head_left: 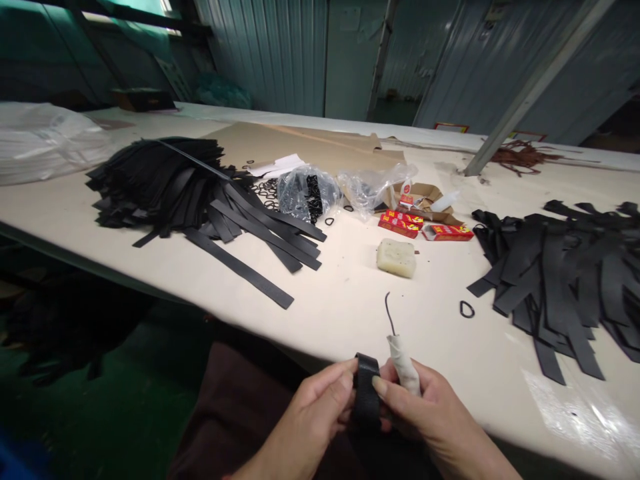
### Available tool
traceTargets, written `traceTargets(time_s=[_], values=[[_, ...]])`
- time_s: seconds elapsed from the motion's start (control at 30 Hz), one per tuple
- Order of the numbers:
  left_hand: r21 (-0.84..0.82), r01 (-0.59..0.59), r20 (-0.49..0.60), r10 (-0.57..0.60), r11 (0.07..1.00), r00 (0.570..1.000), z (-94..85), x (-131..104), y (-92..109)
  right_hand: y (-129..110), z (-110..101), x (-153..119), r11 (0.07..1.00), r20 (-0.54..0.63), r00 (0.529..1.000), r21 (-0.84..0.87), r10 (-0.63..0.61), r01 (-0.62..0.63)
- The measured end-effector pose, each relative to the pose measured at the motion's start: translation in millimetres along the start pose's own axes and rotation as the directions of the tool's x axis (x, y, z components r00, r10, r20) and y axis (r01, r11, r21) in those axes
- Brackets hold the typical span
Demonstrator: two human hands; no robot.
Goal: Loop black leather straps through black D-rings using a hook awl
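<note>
My left hand pinches one edge of a black leather strap, which is bent over into a loop in front of me. The thumb of my right hand presses the strap's other edge. An awl with a white wrapped handle and a thin, curved dark tip is also in my right hand, tucked beside the thumb and pointing up. The strap's lower end is lost in shadow below my hands. On the table beyond lie a black D-ring and a pale block of wax.
Black straps form a large pile at the left and another pile at the right. Red boxes, plastic bags and loose rings sit at mid-table. A slanted metal post rises at the back right. The near table edge runs beside my hands.
</note>
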State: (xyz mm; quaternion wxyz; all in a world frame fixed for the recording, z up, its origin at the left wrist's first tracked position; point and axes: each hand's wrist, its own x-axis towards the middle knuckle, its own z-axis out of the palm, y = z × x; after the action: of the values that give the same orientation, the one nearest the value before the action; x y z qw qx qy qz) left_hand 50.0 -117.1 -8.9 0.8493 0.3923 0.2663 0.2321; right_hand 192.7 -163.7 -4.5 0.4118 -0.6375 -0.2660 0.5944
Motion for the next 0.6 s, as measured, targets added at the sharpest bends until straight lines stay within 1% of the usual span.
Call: traceTargets(time_s=[0.03,0.07,0.17,0.2,0.27,0.3,0.37,0.5,0.6], values=[[-0.015,0.009,-0.001,-0.009,1.000,1.000,-1.4,-0.1,1.4,0.0,-0.3,0.4,1.000,0.007,1.000,-0.013,0.005,-0.005],[0.008,-0.001,-0.006,0.001,1.000,1.000,-2.7,-0.2,2.7,0.1,-0.4,0.8,0.999,0.004,1.000,-0.037,0.005,-0.005],[0.140,-0.072,-0.033,0.078,0.987,0.996,-6.1,0.0,4.9,0.0,-0.8,2.6,0.990,0.000,0.999,-0.137,-0.039,0.038],[0.165,-0.085,-0.041,0.092,0.983,0.995,-7.1,0.1,5.0,0.0,-1.1,3.2,0.985,0.024,0.998,-0.163,-0.059,0.062],[0.163,-0.089,-0.057,0.100,0.983,0.993,-9.2,0.2,4.1,0.0,-2.0,4.1,0.978,0.098,0.992,-0.188,-0.077,0.095],[0.156,-0.087,-0.059,0.097,0.984,0.994,-10.2,0.2,3.5,0.0,-2.4,4.4,0.977,0.132,0.988,-0.187,-0.077,0.101],[0.149,-0.079,-0.065,0.089,0.986,0.994,-12.1,-0.2,2.9,-0.1,-2.6,4.6,0.979,0.163,0.984,-0.178,-0.070,0.099],[0.187,-0.087,-0.072,0.102,0.978,0.992,-13.0,-0.5,5.5,0.6,0.8,4.9,0.985,0.144,0.987,-0.146,-0.067,0.088],[0.249,-0.064,-0.095,0.091,0.966,0.991,-11.5,1.0,7.1,2.5,6.6,5.8,0.996,0.124,0.990,-0.044,-0.068,0.074]])
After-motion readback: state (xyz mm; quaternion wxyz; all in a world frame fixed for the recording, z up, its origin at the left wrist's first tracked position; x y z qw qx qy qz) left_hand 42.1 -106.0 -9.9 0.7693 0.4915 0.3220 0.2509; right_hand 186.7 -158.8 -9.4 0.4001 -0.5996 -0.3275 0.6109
